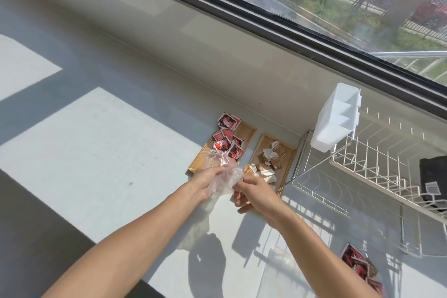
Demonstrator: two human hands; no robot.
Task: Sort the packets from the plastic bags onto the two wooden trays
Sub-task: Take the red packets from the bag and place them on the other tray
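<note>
You hold the crumpled clear plastic bag just in front of the two wooden trays, your left hand closed in a grip on its body and your right hand pinching its edge, probably to open it, so red packets go left and brown-and-white packets right.

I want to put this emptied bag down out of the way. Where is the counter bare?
Bare: the wide counter left of the red-packet tray. Crowded: the brown-packet tray abuts the wire rack, and a bag of red packets lies right.
</note>
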